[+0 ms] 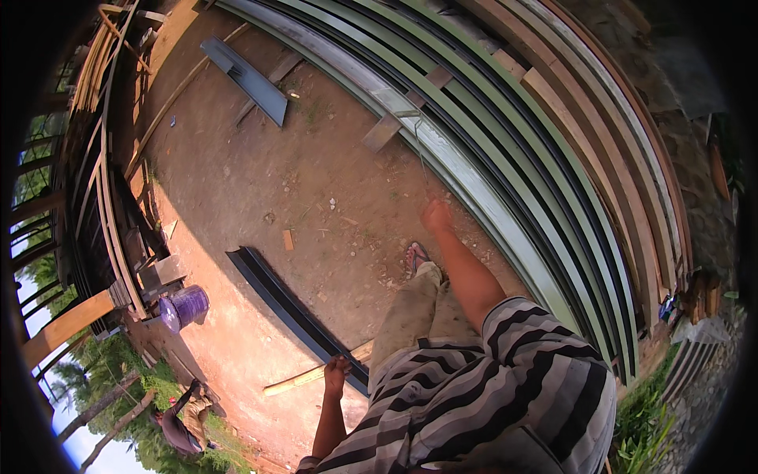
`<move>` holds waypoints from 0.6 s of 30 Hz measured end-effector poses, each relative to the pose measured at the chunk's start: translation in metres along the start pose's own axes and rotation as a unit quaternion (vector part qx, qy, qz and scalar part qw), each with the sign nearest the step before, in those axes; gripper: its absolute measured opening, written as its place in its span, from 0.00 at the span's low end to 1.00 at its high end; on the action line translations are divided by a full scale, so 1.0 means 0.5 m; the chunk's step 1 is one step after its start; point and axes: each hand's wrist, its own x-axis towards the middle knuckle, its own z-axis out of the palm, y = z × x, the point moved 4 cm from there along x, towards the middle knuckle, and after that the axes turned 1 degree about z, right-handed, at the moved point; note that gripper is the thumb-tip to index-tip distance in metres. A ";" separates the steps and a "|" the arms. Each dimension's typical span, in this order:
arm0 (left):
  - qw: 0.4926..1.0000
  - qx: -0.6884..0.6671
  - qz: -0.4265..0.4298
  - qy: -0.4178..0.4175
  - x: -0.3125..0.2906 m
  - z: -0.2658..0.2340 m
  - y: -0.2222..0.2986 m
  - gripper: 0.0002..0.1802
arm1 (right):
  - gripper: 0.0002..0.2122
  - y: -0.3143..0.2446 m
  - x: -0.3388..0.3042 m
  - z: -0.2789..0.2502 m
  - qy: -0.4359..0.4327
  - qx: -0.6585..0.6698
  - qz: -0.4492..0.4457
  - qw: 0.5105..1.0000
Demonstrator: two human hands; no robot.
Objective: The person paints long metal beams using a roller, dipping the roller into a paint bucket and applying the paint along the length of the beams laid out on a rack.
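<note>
My right hand (pixel 436 215) is closed around the lower end of a thin bent rod (pixel 420 150). At its far end, a short crosspiece lies over the nearest long metal beam (pixel 466 175), which has a pale, shiny face. Side by side with that beam lie several long green and black metal beams (pixel 505 162), resting on wooden crosspieces. My left hand (pixel 338 368) hangs low at my left side with its fingers curled; what they hold, if anything, is too small to make out. Beneath it, a dark channel-shaped beam (pixel 288 296) lies on the ground.
A purple bucket (pixel 185 308) stands at the left on the dirt ground. A short grey metal piece (pixel 249 83) lies at the far left, across a board. Timber planks (pixel 596 134) lie beyond the beams. Another person (pixel 185 419) bends over at the lower left.
</note>
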 end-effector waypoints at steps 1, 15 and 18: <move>1.000 0.005 0.006 -0.008 0.016 -0.001 -0.001 0.23 | 0.25 0.009 -0.048 -0.030 -0.045 -0.022 0.036 0.998; 0.996 0.042 0.077 -0.026 0.013 0.039 0.157 0.25 | 0.19 -0.197 0.110 0.034 -0.053 0.009 -0.022 0.998; 0.998 0.028 0.047 -0.006 -0.015 0.013 0.087 0.24 | 0.19 -0.281 0.177 0.022 -0.037 0.043 -0.018 0.998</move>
